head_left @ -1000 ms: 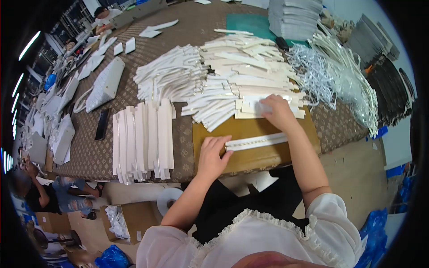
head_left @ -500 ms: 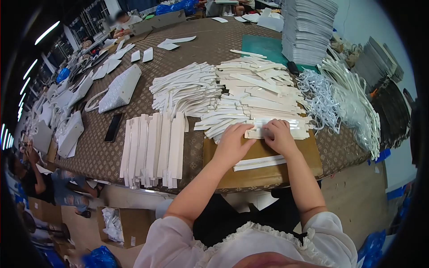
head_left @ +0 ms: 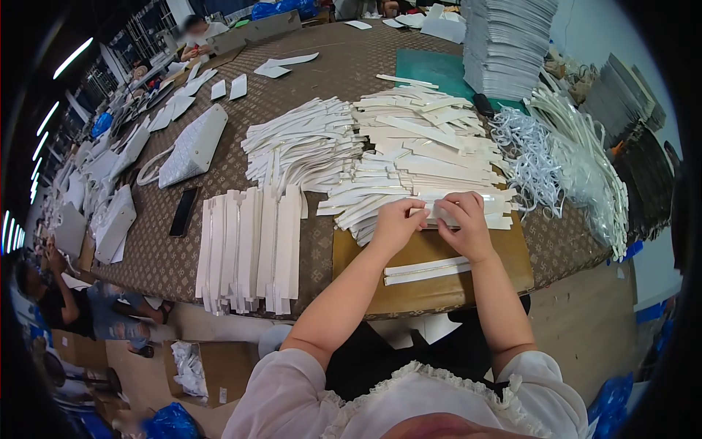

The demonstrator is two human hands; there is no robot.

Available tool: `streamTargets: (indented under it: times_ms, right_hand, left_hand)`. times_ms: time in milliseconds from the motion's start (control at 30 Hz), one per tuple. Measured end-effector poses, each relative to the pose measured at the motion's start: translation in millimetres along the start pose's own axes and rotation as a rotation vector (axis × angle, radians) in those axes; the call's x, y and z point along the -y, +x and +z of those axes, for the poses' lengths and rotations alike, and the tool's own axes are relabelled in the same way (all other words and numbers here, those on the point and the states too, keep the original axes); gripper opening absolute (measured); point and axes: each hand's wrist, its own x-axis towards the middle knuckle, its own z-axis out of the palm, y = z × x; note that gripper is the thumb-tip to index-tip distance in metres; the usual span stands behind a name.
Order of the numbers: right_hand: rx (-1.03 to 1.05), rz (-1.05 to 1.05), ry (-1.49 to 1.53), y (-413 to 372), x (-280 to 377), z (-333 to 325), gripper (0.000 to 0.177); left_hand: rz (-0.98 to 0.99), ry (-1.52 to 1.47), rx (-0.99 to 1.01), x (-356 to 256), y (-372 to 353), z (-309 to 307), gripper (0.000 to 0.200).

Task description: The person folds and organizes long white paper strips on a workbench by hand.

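My left hand is closed in a pinch at the near edge of the pile of pale strips. Close beside it my right hand has its fingers bent and drawn together. A white strip shows between the fingertips of both hands, partly hidden by them. Nearer to me, a white zipper strip with a line of metallic teeth lies flat on the brown board. To the left, long zipper strips lie side by side in a neat stack.
Another heap of white strips lies behind the stack. A phone and a white handbag are on the left of the patterned table. White cords and a tall stack of sheets stand right. A person sits far left.
My fingers have gone from lying spread over the strip to pinching at it, both hands lifting slightly. The zipper strip on the board stays in place.
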Motion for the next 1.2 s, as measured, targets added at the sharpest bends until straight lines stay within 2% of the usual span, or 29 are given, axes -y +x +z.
streamTargets:
  times_ms: [200, 333, 400, 467, 567, 733, 800, 1033, 1200]
  right_hand:
    - [-0.050, -0.055, -0.025, 3.6, 3.6, 0.5, 0.033]
    - [-0.087, -0.111, -0.106, 9.2, 9.1, 0.4, 0.025]
    - [-0.090, -0.135, -0.136, 17.1, 12.3, -4.9, 0.022]
    - [0.001, -0.194, -0.142, 26.9, 15.0, -13.6, 0.019]
    - [0.077, -0.260, -0.154, 42.0, 20.2, -23.9, 0.018]
    - [0.201, -0.364, -0.190, 52.8, 21.8, -27.3, 0.019]
    - [0.237, -0.380, -0.191, 54.7, 22.6, -25.2, 0.020]
    - [0.103, -0.320, -0.211, 44.8, 23.5, -11.8, 0.013]
    - [0.074, -0.253, -0.224, 35.8, 30.0, -15.1, 0.019]
  left_hand:
    - [-0.023, 0.023, -0.037, -5.2, -3.6, 6.9, 0.014]
    - [0.042, -0.017, -0.031, -9.2, -8.5, 11.5, 0.013]
    - [0.142, 0.071, -0.046, -10.0, -8.4, 11.1, 0.011]
    - [0.184, 0.113, -0.062, -9.7, -10.2, 10.4, 0.010]
    - [0.411, 0.293, -0.085, -13.6, -8.8, 8.5, 0.011]
    - [0.427, 0.320, -0.118, -19.3, -11.2, 8.3, 0.010]
    - [0.414, 0.242, -0.148, -17.5, -10.7, 8.8, 0.010]
    - [0.363, 0.213, -0.148, -19.2, -8.2, 6.1, 0.009]
    - [0.414, 0.234, -0.119, -21.7, -10.8, 5.8, 0.009]
